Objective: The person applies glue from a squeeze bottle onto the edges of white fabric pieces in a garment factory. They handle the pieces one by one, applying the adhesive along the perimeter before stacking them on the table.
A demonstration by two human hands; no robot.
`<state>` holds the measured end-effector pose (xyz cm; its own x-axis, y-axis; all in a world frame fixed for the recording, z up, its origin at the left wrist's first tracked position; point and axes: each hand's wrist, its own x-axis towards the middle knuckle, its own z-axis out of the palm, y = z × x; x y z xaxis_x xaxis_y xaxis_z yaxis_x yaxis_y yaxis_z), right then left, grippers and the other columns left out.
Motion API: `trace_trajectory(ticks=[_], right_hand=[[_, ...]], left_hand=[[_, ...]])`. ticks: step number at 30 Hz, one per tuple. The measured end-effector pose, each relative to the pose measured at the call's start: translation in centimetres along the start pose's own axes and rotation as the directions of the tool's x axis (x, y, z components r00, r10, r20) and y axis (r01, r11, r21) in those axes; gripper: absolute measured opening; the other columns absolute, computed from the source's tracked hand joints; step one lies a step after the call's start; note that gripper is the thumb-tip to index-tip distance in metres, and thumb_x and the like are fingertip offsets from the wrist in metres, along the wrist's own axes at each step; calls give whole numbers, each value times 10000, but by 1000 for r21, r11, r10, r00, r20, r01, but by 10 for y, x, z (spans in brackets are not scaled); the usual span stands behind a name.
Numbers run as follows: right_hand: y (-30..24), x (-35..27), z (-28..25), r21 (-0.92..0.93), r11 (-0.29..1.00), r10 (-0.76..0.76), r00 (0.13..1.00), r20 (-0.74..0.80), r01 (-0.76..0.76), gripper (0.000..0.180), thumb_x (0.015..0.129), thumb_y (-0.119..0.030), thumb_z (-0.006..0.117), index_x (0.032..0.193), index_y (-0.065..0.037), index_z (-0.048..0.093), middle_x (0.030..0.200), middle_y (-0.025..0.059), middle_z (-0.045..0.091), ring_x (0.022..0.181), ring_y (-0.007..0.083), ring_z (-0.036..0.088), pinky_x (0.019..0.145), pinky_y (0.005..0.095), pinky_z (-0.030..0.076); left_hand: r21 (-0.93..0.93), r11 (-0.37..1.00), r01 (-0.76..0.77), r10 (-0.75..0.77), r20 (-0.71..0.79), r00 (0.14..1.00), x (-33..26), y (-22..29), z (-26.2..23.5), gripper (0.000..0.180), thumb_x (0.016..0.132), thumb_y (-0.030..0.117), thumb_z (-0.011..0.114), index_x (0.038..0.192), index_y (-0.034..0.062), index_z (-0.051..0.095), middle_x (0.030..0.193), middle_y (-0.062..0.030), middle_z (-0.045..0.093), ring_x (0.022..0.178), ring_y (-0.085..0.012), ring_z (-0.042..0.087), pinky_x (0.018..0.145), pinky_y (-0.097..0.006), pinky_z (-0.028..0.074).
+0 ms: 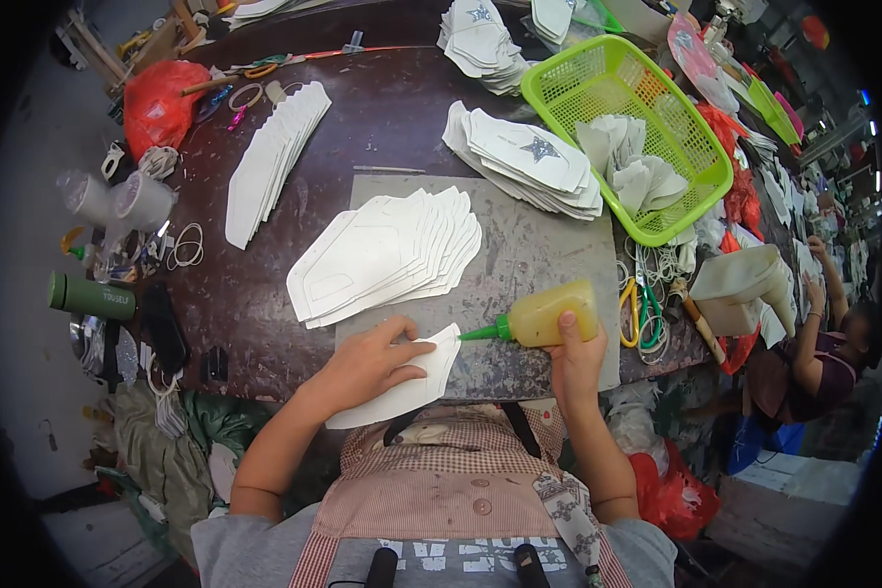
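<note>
My right hand (575, 355) is wrapped round a squeeze bottle (556, 314) of yellowish liquid, tilted on its side. Its green nozzle points left, and the tip meets the upper right edge of a white cut piece (402, 394). My left hand (374, 365) lies over that piece near the table's front edge, fingers spread and pressing it from above. Just beyond my left hand, a fanned stack of white pieces (387, 250) rests partly on a grey board (534, 260). Part of the held piece is hidden under my left hand.
A green basket (629, 59) holding white pieces stands at the back right, beside a stack with a star print (524, 162). Another fanned row (276, 162) lies left. Scissors (640, 309) lie right. A green flask (90, 297) is far left; a person (813, 367) works far right.
</note>
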<state>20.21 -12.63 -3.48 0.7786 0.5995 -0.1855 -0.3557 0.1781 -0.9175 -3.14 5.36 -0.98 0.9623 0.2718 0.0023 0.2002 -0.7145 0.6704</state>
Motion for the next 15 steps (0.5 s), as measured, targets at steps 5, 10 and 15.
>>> trace_trajectory(ticks=[5, 10, 15], right_hand=[[8, 9, 7, -126, 992, -31, 999, -21, 28, 422, 905, -253, 734, 1176, 16, 554, 1012, 59, 619, 854, 131, 619, 691, 261, 544], [3, 1, 5, -145, 989, -28, 999, -24, 24, 416, 915, -274, 718, 1172, 11, 556, 1003, 64, 622, 854, 144, 631, 694, 274, 555], [-21, -26, -11, 299, 938, 185, 983, 0, -177, 464, 975, -386, 598, 1256, -26, 515, 1192, 154, 602, 1055, 287, 642, 846, 418, 595]], left_hand=[[5, 1000, -17, 17, -20, 1000, 1, 1, 0, 324, 837, 262, 723, 1136, 141, 691, 1111, -67, 553, 888, -263, 641, 734, -380, 518], [13, 1000, -20, 21, -17, 1000, 0, 0, 0, 421, 836, 252, 724, 1229, 134, 633, 1113, -89, 548, 904, -292, 635, 755, -400, 513], [-130, 983, 132, -146, -105, 984, -1, 17, -4, 570, 855, 227, 720, 1370, 101, 512, 1120, -143, 604, 931, -349, 640, 812, -410, 511]])
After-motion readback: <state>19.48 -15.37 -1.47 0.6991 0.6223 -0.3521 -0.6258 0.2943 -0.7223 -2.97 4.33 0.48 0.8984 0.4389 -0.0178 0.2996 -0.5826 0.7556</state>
